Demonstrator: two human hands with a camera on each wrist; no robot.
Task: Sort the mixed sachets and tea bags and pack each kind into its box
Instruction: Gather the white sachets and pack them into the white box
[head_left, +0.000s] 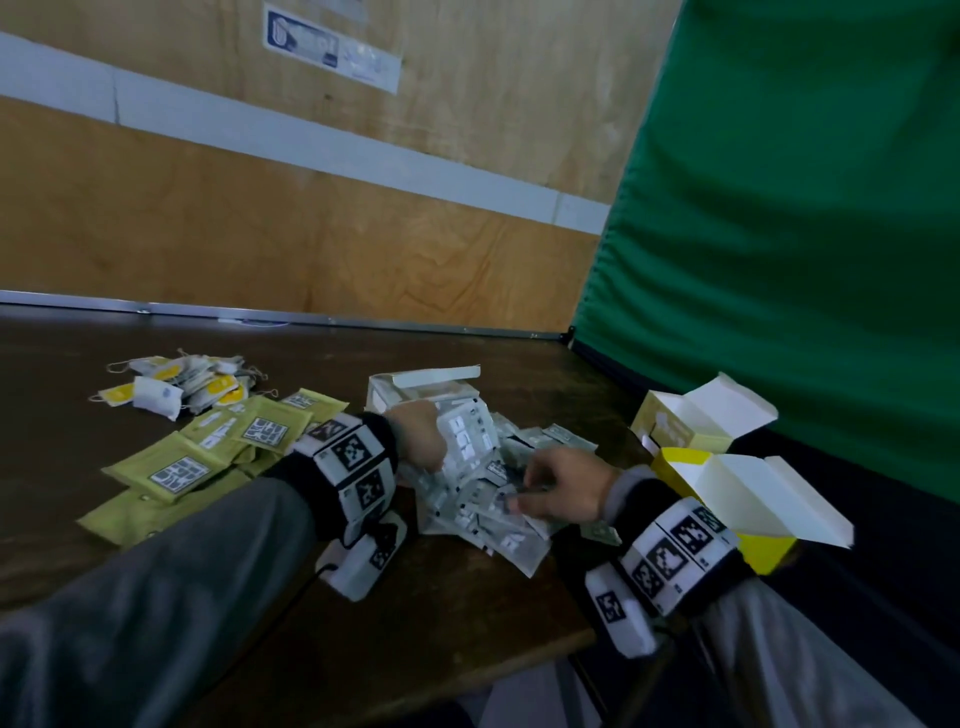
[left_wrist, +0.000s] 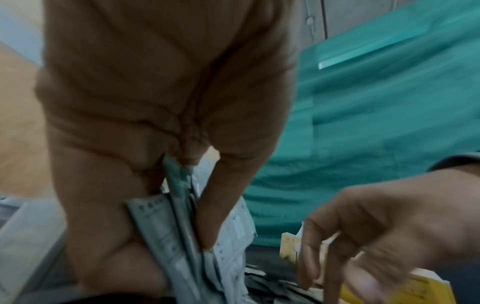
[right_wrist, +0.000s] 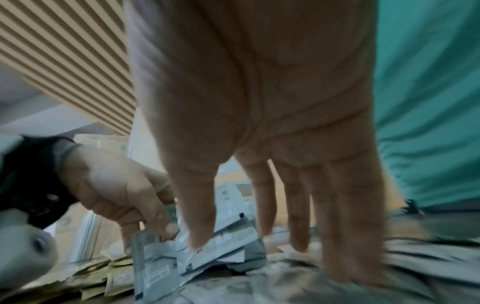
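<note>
My left hand (head_left: 431, 452) grips an upright stack of silver sachets (head_left: 467, 434) between thumb and fingers, just in front of the open silver box (head_left: 410, 387). In the left wrist view the same stack (left_wrist: 153, 222) is pinched in my left hand (left_wrist: 171, 253). My right hand (head_left: 524, 493) reaches into the loose pile of silver sachets (head_left: 488, 530). Its fingers (right_wrist: 298, 226) are straight and its thumb tip touches a sachet (right_wrist: 221, 244); it holds nothing. Green-yellow sachets (head_left: 208, 457) lie to the left, and tea bags (head_left: 182, 384) behind them.
Two open yellow boxes stand at the right table edge, a pale one (head_left: 680, 423) and a bright one (head_left: 691, 467) with white flaps up. A green curtain (head_left: 779, 208) hangs on the right. A plywood wall (head_left: 260, 234) backs the dark brown table (head_left: 441, 597).
</note>
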